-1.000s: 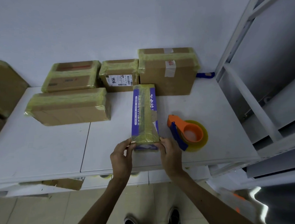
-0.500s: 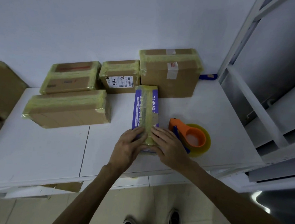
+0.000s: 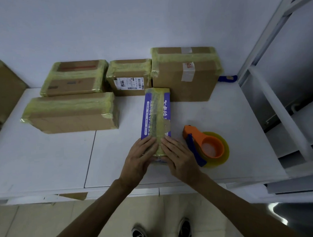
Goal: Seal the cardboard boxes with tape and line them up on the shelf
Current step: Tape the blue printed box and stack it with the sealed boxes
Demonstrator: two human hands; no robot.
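Observation:
A narrow purple box [image 3: 156, 116] with a yellowish tape strip down its length lies on the white shelf [image 3: 46, 159]. My left hand [image 3: 140, 159] and my right hand [image 3: 179, 156] lie flat on the box's near end, fingers straight, pressing the tape on either side of the strip. Just right of my right hand sits an orange and blue tape dispenser [image 3: 205, 146] with a yellow roll. Behind stand several taped cardboard boxes: a long one [image 3: 71, 113], a flat one [image 3: 75, 78], a small labelled one [image 3: 129, 77] and a big one [image 3: 184, 74].
A white wall closes the back of the shelf. White shelf posts [image 3: 276, 98] rise at the right. Another brown box [image 3: 2, 89] stands at the far left edge. A blue handle [image 3: 227, 78] pokes out behind the big box. My shoes [image 3: 139, 235] are on the floor below.
Both hands moved from gripping the box's near end corners up onto its top, and now lie flat beside the tape strip. The box stays where it was.

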